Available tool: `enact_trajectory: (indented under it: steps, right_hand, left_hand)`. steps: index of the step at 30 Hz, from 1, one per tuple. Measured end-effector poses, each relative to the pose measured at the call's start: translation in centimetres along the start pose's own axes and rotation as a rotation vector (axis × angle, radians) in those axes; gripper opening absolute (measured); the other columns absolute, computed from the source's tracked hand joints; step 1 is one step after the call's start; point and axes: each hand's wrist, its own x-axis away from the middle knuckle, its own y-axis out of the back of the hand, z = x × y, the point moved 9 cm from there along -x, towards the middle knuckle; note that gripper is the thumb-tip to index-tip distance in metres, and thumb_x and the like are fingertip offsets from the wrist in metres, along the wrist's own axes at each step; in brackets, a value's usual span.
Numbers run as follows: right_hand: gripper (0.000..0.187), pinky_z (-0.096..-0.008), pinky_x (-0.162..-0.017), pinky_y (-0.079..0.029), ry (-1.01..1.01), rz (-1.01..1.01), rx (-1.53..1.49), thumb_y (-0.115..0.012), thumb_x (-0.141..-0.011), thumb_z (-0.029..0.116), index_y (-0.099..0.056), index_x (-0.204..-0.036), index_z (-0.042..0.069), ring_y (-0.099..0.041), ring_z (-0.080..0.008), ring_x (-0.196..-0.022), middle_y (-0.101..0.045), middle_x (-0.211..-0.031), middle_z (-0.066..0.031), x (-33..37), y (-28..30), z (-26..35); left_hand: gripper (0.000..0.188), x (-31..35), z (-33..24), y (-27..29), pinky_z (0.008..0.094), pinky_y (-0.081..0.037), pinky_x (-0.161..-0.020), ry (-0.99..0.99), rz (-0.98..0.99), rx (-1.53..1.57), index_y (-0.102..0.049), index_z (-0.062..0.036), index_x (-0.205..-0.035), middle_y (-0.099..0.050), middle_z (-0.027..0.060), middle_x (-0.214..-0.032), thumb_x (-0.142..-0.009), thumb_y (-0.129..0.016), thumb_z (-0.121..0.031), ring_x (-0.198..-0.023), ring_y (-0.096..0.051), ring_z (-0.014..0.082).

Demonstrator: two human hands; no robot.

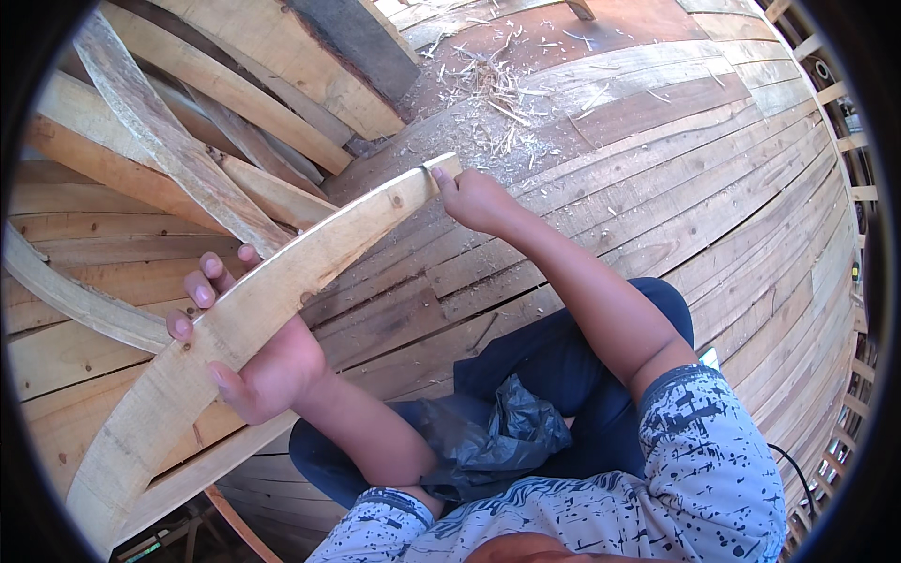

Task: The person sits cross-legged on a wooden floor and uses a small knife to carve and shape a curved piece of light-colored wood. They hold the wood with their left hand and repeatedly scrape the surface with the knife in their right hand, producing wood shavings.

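Observation:
A long, pale curved wooden plank (282,281) slants across in front of me, from the lower left up to its narrow tip near the middle. My left hand (272,361) supports it from beneath, thumb on the near side and fingertips curling over the far edge. At the narrow tip, my right hand (474,199) is closed on the plank, its thumb pressed against the face. Beside that thumb lies a small dark strip or mark; what it is I cannot make out. The other fingers of this hand are mostly hidden.
Several rough boards (235,84) lean at the upper left, with a curved timber (84,296) below them. Wood shavings (497,94) litter the plank floor (657,216) ahead. A dark plastic bag (511,436) rests on my lap. Slatted framing (854,357) borders the right side.

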Motion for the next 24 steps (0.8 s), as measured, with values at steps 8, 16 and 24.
enact_trajectory:
  steps: [8, 16, 24]
  right_hand:
    - [0.058, -0.0528, -0.081, -0.051, 0.163, 0.098, 0.104, -0.043, -0.102, 0.044, -0.07, -0.092, -0.007, -0.067, -0.0469, -0.087, -0.069, -0.087, -0.0302, 5.0, -0.1, 7.0]
    - [0.052, -0.0515, -0.074, -0.05, 0.198, 0.067, 0.06, -0.049, -0.101, 0.038, -0.067, -0.077, -0.006, -0.066, -0.0452, -0.075, -0.065, -0.074, -0.0292, 3.8, -0.1, 5.4]
    - [0.053, -0.0526, -0.073, -0.05, 0.232, -0.039, 0.087, -0.05, -0.1, 0.04, -0.067, -0.076, -0.004, -0.065, -0.0456, -0.073, -0.064, -0.07, -0.0269, 4.0, 0.2, 5.9]
  left_hand:
    - [0.029, 0.7, -1.1, -0.5, 0.031, -0.026, -0.067, -0.015, 0.081, -0.075, -0.034, -0.0182, -0.08, -0.027, -0.0048, -0.066, -0.085, -0.061, -0.028, -0.061, -0.027, 0.0102]
    - [0.026, 0.4, -0.6, 0.0, 0.0306, -0.027, -0.066, -0.02, 0.107, -0.04, -0.033, -0.0193, -0.078, -0.028, -0.0043, -0.066, -0.081, -0.059, -0.021, -0.061, -0.029, 0.0106]
    - [0.026, 0.1, -0.7, 1.3, 0.0314, -0.028, -0.065, -0.04, 0.111, -0.035, -0.03, -0.0175, -0.079, -0.028, -0.0035, -0.066, -0.079, -0.056, -0.019, -0.06, -0.029, 0.0109]
